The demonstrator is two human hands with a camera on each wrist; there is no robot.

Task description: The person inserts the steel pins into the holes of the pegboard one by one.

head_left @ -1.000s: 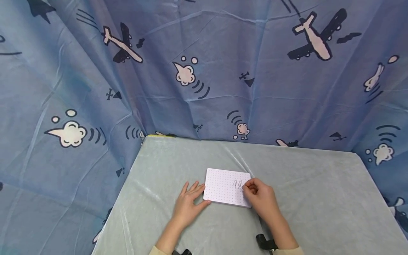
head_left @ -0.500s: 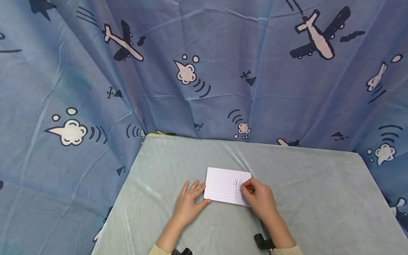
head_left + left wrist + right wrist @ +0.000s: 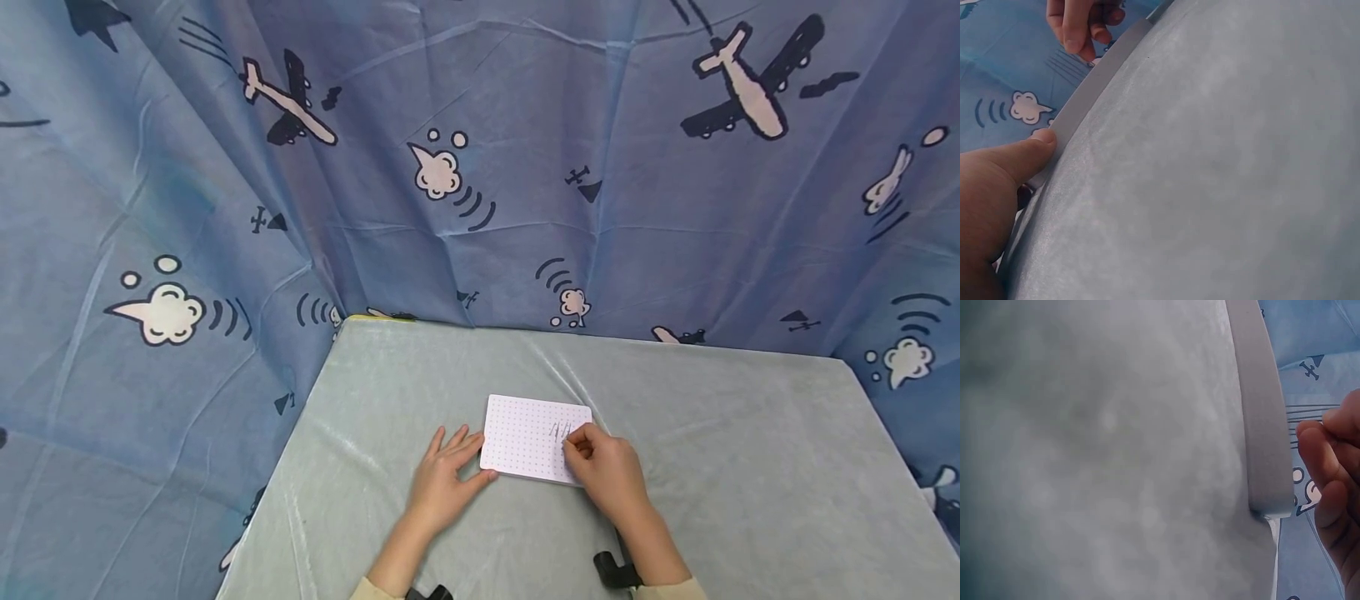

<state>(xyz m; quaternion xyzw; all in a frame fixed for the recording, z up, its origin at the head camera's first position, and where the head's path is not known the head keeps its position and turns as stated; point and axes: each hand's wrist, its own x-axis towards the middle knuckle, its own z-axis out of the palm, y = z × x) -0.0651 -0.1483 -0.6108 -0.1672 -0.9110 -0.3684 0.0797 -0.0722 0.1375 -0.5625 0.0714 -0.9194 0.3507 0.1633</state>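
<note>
A white pegboard (image 3: 517, 437) with rows of tiny holes lies flat on the cloth-covered table. Several thin dark pins (image 3: 557, 431) stand upright near its right side; both wrist views show the pins (image 3: 1304, 419) rising above the board's side (image 3: 1263, 412). My left hand (image 3: 444, 483) lies at the left corner, thumb against the front edge and fingers extended along the left edge. Over the right part of the board, my right hand (image 3: 609, 467) pinches a thin pin between thumb and index finger, just right of the standing ones. The pin is mostly hidden by the fingertips.
A pale green cloth (image 3: 750, 450) covers the table (image 3: 360, 400). A blue curtain (image 3: 510, 167) with airplane prints hangs behind and at the sides. Black wrist-camera mounts (image 3: 617, 571) sit beneath the wrists, near the table surface.
My right hand has shifted slightly left over the board, still pinching. My left hand stays at the board's corner, and the standing pins look the same.
</note>
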